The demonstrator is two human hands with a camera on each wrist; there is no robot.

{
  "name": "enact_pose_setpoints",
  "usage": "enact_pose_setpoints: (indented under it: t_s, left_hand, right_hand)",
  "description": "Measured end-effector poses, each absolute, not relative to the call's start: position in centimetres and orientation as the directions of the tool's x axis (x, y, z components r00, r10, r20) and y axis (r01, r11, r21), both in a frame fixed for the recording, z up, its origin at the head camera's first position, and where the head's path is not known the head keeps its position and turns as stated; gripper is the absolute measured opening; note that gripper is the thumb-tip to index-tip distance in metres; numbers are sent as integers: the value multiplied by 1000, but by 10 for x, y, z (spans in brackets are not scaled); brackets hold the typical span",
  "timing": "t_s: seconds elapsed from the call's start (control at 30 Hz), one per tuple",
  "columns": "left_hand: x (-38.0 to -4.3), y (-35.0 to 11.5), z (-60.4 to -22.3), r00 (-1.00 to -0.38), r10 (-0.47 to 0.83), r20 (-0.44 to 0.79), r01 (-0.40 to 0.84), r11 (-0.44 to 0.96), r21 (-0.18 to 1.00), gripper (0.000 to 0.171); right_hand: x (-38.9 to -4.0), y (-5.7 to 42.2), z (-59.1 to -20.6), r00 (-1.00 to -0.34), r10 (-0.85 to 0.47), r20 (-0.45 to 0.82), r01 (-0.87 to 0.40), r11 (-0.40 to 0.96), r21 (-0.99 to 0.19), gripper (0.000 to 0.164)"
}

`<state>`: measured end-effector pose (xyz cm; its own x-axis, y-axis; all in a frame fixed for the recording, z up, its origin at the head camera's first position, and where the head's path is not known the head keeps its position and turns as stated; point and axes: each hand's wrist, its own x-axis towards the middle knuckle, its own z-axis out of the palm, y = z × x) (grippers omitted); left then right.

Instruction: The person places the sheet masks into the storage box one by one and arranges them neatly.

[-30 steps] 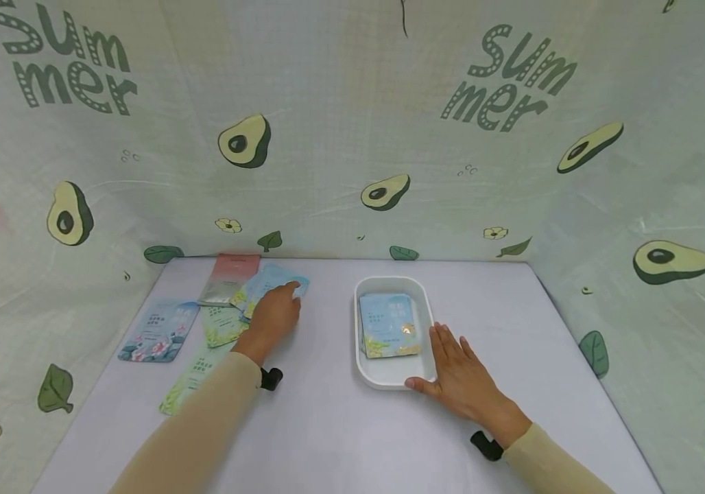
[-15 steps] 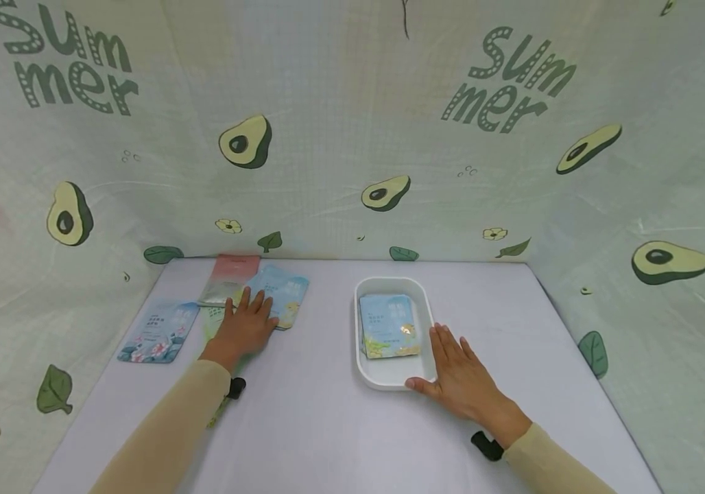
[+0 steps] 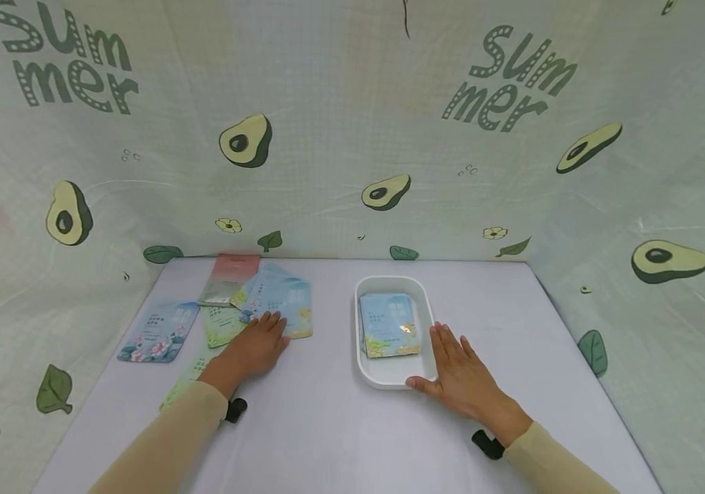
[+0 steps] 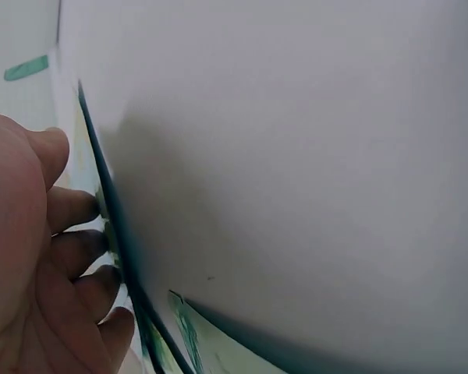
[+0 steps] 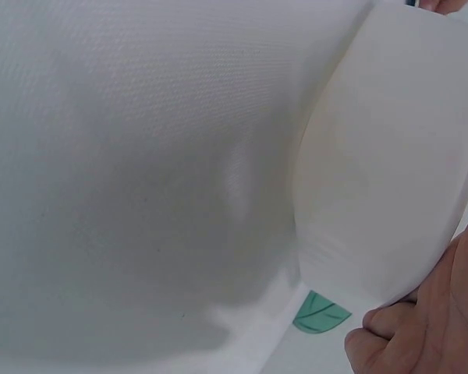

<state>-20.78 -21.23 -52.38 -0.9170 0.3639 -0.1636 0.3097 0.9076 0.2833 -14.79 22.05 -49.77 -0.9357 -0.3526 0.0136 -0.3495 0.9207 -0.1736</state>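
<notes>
My left hand (image 3: 256, 346) rests its fingertips on the near edge of a fanned pile of light blue flat packets (image 3: 284, 291), which look like sheet-mask sachets. In the left wrist view, its fingers (image 4: 86, 245) bend onto the face of a packet seen edge-on, lying over the white table. My right hand (image 3: 460, 374) lies along the right wall of a white tray (image 3: 396, 382), fingers straight and thumb at the near corner. In the right wrist view, the tray's outside wall (image 5: 390, 156) is close to the fingertips. Another stack of light blue packets (image 3: 389, 326) lies inside the tray.
Left of the pile lie a red-and-silver packet (image 3: 231, 278), a blue floral packet (image 3: 160, 331), and green packets (image 3: 223, 324) partly under my left hand and forearm. A curtain (image 3: 328, 137) printed with avocados hangs behind the table (image 3: 340, 439).
My left hand has come back from the pile's far right corner to its near edge, first passing farther left. The top packets have shifted toward me and right. The right hand stays put.
</notes>
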Motion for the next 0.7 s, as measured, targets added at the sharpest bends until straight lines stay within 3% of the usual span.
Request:
enact_pose_setpoints:
  t_s: [0.2,0.37,0.5,0.7]
  left_hand:
    - [-200,-211,-524,-909,390,-149,356,911,210,53]
    - [-214,-218,-513,-931,362,-55,349,923,160,47]
    - [-233,-227,-506,-951,308,-26,302,944,134,69]
    - [-258,-234,-505,-958,272,-94,264,960,93,112]
  right_hand:
    - [-148,222,-498,-935,-354,18,-352,921,-165,115]
    - [-148,222,-497,-934,-356,18,-353,919,-175,115]
    - [-147,221,-497,-934,-357,15,-354,917,-186,115]
    - [-147,221,-499,-931,-364,24,-362,914,-186,115]
